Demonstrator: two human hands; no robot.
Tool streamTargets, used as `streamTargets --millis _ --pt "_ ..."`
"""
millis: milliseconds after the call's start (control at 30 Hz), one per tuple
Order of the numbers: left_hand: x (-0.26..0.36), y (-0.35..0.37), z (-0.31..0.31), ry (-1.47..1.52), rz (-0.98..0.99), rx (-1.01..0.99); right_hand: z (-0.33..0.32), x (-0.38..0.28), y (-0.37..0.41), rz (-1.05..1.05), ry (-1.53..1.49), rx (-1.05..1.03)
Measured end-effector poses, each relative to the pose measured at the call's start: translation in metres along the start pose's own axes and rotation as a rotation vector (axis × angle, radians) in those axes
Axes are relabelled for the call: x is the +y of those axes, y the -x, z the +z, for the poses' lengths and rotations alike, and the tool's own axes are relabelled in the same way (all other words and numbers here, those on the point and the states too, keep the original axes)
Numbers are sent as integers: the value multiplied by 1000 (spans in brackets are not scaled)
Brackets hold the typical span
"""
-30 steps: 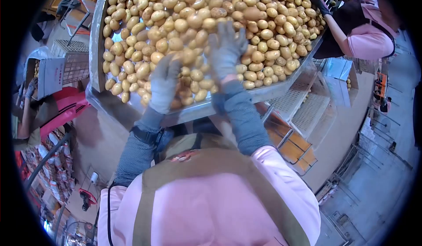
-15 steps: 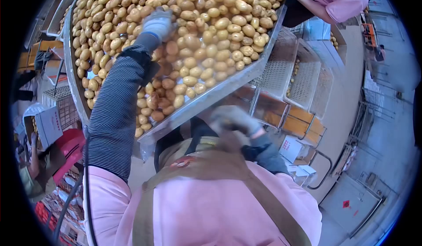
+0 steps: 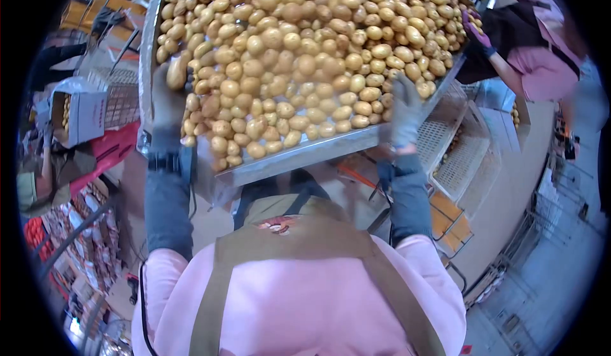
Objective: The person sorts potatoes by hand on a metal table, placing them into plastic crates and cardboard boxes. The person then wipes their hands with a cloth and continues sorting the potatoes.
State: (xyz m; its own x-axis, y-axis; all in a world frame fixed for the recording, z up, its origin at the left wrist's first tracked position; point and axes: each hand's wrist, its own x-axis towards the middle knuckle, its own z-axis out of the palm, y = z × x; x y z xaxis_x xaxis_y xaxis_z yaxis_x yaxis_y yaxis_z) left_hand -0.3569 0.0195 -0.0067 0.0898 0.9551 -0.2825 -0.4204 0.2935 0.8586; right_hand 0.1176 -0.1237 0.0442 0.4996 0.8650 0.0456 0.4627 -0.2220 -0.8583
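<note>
Drop risk: the potato (image 3: 177, 75) apparently pinched in my left hand (image 3: 168, 101), at the tray's (image 3: 147, 57) left side, could slip if held loosely. My blurred right hand (image 3: 407, 111), near the rim (image 3: 302, 153), could nudge loose potatoes (image 3: 305, 66) over; its finger spread I cannot tell. Potatoes smooth, oval; gloves (image 3: 407, 124) matte fabric; tray straight-edged metal.

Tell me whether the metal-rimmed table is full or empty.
Nearly full: potatoes cover most of the table, with small pale gaps showing between them toward the near side.
</note>
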Motion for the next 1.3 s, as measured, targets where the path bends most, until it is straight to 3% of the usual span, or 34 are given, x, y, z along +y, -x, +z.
streamTargets --millis 33,67,133,200,267,333,367,400,433,467,500,533,567,600,633,667,700,767,800,833,900,1000,1033,1067,1100,1133,1167,1200,1267,1300 --pt "6 24 -28 316 -176 -133 41 24 -16 -105 -107 -116" --pt "5 55 -23 299 -198 32 75 -4 -20 -214 -153 -251" --pt "-3 109 4 96 -235 382 151 -35 -40 -639 169 -324" --pt "-21 147 9 103 -310 496 212 -56 -53 -937 585 -360" --pt "-34 170 7 214 -375 407 258 -52 -67 -952 744 -337" --pt "-53 177 12 121 -307 437 265 -61 -83 -975 701 -392" --pt "-66 183 20 -135 -110 391 258 -66 -88 -933 651 -495" --pt "-62 184 29 -873 341 210 246 -76 -90 -886 598 -594" --pt "-57 177 38 -305 32 400 241 -69 -88 -914 390 -512" --pt "-53 170 47 278 -264 554 217 -82 -71 -749 187 -527" --pt "-49 167 55 300 -205 487 210 -72 -52 -590 -61 -436" --pt "-47 167 62 317 -151 422 193 -75 -31 -214 -359 -532" --pt "-47 169 68 330 -104 356 156 -114 3 316 -688 -698" --pt "-53 167 73 341 -105 300 160 -79 26 -2 -587 -784" --pt "-60 168 80 176 -13 237 155 -78 53 -61 -456 -784" --pt "-62 168 91 177 12 189 153 -77 75 185 -617 -736" --pt "-63 167 101 179 36 140 150 -78 88 244 -685 -738" --pt "-51 169 124 509 -66 93 143 -65 93 -417 -110 -696" --pt "-52 172 134 321 -81 74 139 -60 95 -699 132 -546" --pt "-53 176 144 134 -92 53 137 -58 99 -664 195 -537" --pt "-72 190 142 -397 91 -254 125 -59 104 -576 135 -520" --pt "-59 204 145 -886 361 -539 86 -63 122 -408 -246 -524" --pt "-49 204 136 -869 227 -485 82 -49 125 -292 -147 -602" --pt "-39 205 122 -848 92 -429 78 -18 128 56 -494 -634" --pt "-45 207 110 -547 -139 -43 74 20 131 417 -826 -647" --pt "-43 198 87 -760 -93 132 64 33 125 607 -1096 -674" --pt "-51 195 57 -778 -43 268 54 44 119 823 -1349 -665" --pt "-58 192 28 -793 6 404 42 40 110 850 -1559 -681" --pt "-65 190 4 -951 -13 453 29 20 85 471 -716 -452" --pt "-71 187 8 -976 -43 425 34 36 60 523 -859 -423"
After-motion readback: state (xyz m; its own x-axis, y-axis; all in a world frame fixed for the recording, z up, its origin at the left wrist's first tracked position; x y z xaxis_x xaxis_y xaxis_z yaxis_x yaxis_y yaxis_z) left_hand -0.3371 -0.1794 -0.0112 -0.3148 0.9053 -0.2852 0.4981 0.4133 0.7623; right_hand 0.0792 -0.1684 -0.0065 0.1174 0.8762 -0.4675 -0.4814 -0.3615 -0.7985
